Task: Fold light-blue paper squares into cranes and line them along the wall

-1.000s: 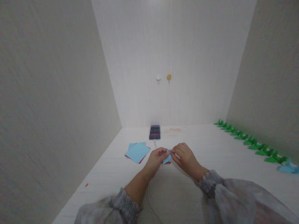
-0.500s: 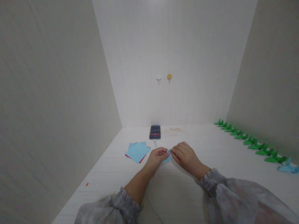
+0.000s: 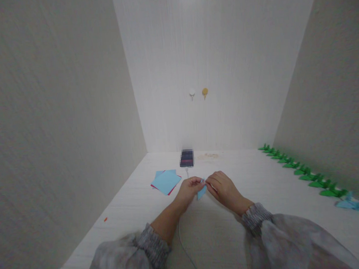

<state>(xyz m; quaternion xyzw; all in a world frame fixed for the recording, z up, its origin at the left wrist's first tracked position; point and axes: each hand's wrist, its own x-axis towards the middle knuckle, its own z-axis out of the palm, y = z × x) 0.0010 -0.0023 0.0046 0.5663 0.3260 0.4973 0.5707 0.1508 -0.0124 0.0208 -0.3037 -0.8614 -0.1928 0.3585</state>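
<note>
A small folded piece of light blue paper (image 3: 201,191) is held just above the white table (image 3: 260,186), pinched between both hands. My left hand (image 3: 188,190) grips its left side with the fingertips. From the right, my right hand (image 3: 223,188) pinches the top of the same piece. The fingers of the two hands nearly touch above the paper. Most of the folded piece is hidden behind the fingers.
A stack of blue and red paper squares (image 3: 165,181) lies left of the hands. A phone (image 3: 186,158) with a white cable (image 3: 181,238) sits behind them. Several green folded paper figures (image 3: 301,170) line the right wall, ending in a light blue one (image 3: 350,203). Two hooks (image 3: 198,93) hang on the back wall.
The folded blue piece has turned between my fingers and now hangs more downward. Both hands stay in nearly the same place.
</note>
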